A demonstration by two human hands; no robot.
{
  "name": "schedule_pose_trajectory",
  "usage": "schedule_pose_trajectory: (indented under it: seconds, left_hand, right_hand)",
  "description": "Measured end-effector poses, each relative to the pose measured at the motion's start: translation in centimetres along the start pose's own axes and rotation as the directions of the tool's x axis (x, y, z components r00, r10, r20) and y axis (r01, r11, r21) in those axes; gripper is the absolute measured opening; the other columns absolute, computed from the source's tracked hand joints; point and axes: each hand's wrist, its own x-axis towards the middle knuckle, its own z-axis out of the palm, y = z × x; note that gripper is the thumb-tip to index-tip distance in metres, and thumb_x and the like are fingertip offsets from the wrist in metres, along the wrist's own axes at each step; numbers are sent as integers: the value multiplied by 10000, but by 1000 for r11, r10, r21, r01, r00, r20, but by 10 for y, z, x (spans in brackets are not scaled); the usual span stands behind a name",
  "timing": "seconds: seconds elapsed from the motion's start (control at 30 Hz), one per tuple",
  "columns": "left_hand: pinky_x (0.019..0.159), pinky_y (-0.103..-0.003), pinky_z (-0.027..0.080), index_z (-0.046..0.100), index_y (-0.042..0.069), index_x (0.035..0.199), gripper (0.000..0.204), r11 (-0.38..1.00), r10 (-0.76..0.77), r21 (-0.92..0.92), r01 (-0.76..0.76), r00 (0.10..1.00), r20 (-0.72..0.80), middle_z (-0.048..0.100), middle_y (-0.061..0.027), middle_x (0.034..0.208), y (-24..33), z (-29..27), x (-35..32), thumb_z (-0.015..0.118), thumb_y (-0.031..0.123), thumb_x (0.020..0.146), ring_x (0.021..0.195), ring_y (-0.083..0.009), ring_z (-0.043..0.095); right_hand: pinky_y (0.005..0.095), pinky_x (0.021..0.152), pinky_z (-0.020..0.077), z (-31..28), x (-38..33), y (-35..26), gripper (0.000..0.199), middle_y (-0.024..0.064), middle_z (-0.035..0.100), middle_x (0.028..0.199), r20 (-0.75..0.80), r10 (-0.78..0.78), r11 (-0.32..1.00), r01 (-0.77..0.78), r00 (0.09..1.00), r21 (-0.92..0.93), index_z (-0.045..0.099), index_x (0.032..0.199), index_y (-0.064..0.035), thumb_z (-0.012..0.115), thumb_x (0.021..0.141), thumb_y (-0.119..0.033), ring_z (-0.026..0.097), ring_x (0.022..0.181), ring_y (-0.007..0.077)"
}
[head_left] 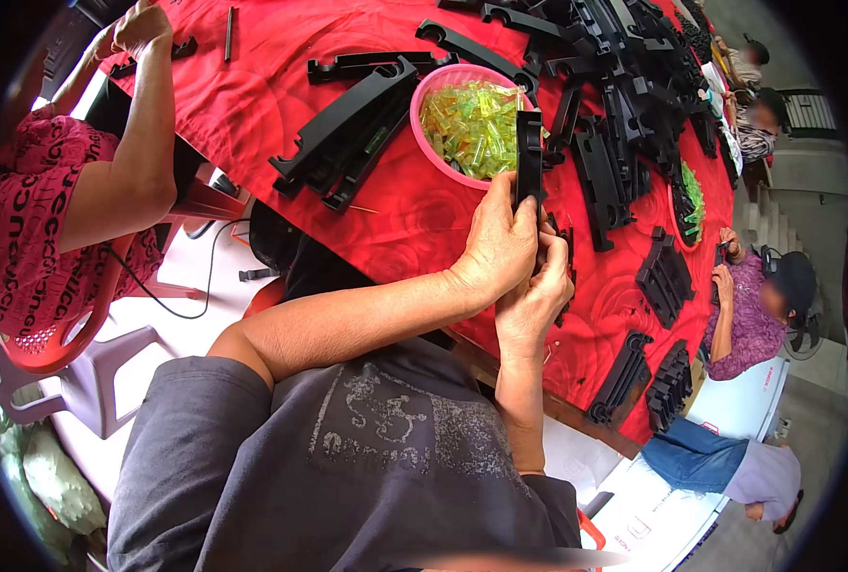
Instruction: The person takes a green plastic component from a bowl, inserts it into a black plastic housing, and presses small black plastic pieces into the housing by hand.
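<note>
Head view: looking down over the person's grey shirt (367, 458) to a table under a red cloth (252, 86), with both forearms coming in from the lower edge.
Left hand: the left hand (500, 243) is wrapping around the lower end of a long black plastic bar (530, 157), fingers curled and clamped on it, holding it upright over the table's near edge.
Right hand: the right hand (536, 303) is sitting just under and against the left, fingers folded together at the bar's bottom end; whether they are pinching a small piece there I cannot tell.
Thing in hand: the black plastic bar is standing nearly vertical, its top reaching just beside the rim of the pink bowl (424, 86).
Bowl: the pink bowl is holding a heap of small clear yellow-green tubes (471, 124), touching one another.
Step in hand: judging by the grip, the hands are fitting or checking something at the bar's lower end.
Next move: it probably calls for a steady left-hand hold and a fine right-hand pinch, with the bowl within easy reach.
Left of the bowl: several black bars (347, 129) are lying stacked on the cloth.
Farther off: a big pile of black parts (624, 57) is covering the far right of the table.
Others: a person in red (33, 219) is working at the left, another in purple (748, 324) at the right.
</note>
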Motion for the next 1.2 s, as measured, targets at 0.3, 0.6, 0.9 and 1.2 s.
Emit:
schedule_pose_trajectory:
  seconds: [0.3, 0.6, 0.9, 1.2]
  left_hand:
    - [661, -348, 526, 485, -54, 1130, 231, 998, -53, -45, 52, 998, -24, 620, -118, 810, 1, -2, 6, 472, 146, 1013, 717, -188, 627]
    - [653, -272, 490, 481, 8, 1032, 165, 987, -138, -77, 141, 990, 33, 569, -48, 823, 10, -4, 7, 443, 167, 1017, 727, -114, 552]
    - [604, -261, 483, 467, 45, 966, 128, 955, -205, -202, 219, 975, 87, 552, -36, 797, 20, -6, 4, 432, 168, 980, 681, -108, 540]
    - [625, -278, 507, 451, 42, 997, 112, 956, -155, -238, 172, 984, 91, 544, -52, 800, 17, -8, 1, 406, 138, 962, 704, -131, 568]
  right_hand:
    - [356, 808, 549, 5, -3, 4, 355, 208, 717, 1061, -24, -3, 1000, 3, 1000, -19, 571, 1073, 53, 681, 932, -254, 722, 938, 266]
    - [418, 748, 575, 4, -2, -3, 259, 248, 700, 1055, -10, -14, 997, 13, 1000, -73, 553, 1008, 41, 563, 1011, -217, 723, 925, 391]
    - [405, 751, 577, 6, -6, 1, 265, 231, 702, 1075, -45, -110, 989, 104, 993, -108, 566, 1035, 45, 592, 996, -216, 727, 911, 378]
    - [398, 769, 575, 15, -14, 4, 379, 143, 731, 978, -110, -75, 992, 63, 991, -109, 596, 1108, -1, 713, 881, -281, 735, 873, 297]
